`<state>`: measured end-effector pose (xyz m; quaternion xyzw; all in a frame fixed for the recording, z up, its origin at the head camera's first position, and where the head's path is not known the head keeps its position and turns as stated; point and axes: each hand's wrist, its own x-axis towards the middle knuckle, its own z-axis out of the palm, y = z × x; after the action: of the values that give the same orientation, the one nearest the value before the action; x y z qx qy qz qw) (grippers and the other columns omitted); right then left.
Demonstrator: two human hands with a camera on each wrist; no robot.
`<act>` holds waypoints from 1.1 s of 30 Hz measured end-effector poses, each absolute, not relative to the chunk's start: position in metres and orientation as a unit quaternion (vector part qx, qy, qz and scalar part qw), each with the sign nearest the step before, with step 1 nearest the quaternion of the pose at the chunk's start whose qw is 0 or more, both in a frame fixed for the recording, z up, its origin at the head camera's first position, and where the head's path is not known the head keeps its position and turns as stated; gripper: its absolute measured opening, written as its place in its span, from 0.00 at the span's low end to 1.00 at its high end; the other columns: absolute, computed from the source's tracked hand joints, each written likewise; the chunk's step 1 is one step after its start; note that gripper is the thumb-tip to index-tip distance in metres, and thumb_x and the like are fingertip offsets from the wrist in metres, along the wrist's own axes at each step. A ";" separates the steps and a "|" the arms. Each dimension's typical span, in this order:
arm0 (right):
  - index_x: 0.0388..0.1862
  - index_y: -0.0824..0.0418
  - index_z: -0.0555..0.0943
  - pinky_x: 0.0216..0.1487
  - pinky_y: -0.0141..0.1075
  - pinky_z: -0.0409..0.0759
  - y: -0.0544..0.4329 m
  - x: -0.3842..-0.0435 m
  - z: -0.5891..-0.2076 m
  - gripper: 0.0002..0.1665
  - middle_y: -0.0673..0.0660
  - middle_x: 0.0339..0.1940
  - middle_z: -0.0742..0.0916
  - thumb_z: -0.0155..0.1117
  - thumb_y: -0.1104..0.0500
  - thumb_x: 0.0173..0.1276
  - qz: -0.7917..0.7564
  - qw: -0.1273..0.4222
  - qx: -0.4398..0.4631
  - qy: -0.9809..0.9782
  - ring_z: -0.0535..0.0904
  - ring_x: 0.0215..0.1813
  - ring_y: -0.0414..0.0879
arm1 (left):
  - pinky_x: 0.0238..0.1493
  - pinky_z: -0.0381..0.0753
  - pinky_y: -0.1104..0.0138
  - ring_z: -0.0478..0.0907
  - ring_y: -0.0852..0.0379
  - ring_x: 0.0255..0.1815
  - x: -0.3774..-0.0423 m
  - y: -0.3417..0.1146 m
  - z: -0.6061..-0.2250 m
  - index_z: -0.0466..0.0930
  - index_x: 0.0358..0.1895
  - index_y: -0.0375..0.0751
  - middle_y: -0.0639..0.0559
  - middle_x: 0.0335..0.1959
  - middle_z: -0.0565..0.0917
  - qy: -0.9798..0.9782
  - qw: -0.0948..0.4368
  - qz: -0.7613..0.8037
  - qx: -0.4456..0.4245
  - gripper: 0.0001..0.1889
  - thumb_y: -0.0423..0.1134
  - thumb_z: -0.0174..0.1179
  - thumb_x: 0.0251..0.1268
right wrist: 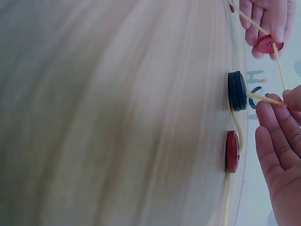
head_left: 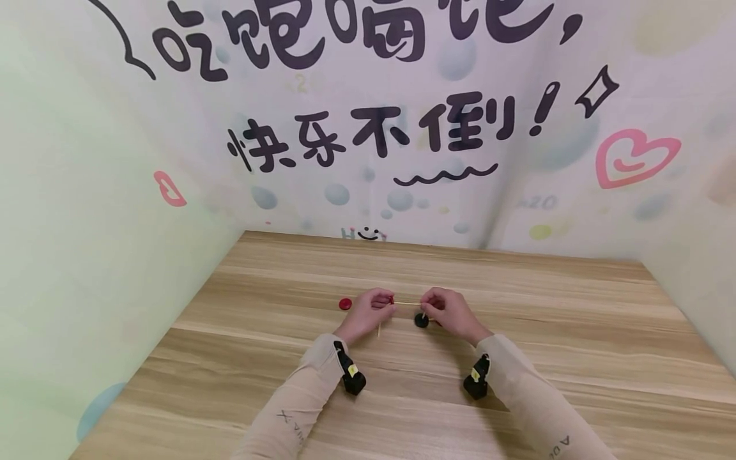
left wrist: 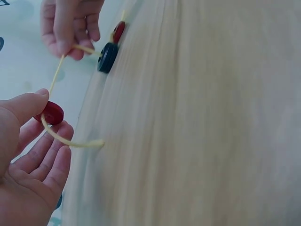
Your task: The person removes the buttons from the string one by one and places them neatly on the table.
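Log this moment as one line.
left hand: pinches red button on cord | right hand: pinches cord | dark button: on table

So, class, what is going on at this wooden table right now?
A person is working with buttons and a thin yellow cord stretched between both hands. The left hand pinches a red button sitting on the cord. The right hand pinches the cord just above a dark blue button resting on the table, with another red button beside it. A spare red button lies on the table left of the hands.
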<state>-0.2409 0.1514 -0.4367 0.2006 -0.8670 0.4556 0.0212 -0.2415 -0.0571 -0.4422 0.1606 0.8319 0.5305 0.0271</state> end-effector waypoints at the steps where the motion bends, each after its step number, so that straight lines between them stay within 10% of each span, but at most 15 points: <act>1: 0.31 0.65 0.77 0.24 0.31 0.76 0.152 -0.241 -0.437 0.03 0.53 0.27 0.81 0.60 0.64 0.60 0.457 0.020 0.200 -0.867 0.76 0.29 0.42 | 0.44 0.75 0.63 0.76 0.49 0.42 -0.242 -0.059 -0.442 0.73 0.48 0.30 0.42 0.40 0.79 0.832 0.025 0.531 0.158 0.17 0.34 0.58 0.57; 33: 0.31 0.65 0.77 0.26 0.30 0.75 0.165 -0.239 -0.439 0.03 0.53 0.25 0.81 0.60 0.65 0.60 0.447 0.017 0.188 -0.874 0.76 0.29 0.43 | 0.42 0.75 0.64 0.77 0.52 0.38 -0.251 -0.115 -0.437 0.74 0.46 0.29 0.45 0.37 0.79 0.848 -0.004 0.518 0.114 0.17 0.33 0.61 0.54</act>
<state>-0.2386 0.1648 -0.4387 0.1879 -0.8743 0.4472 0.0166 -0.2511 -0.1150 -0.4374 0.1144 0.8479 0.5177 -0.0036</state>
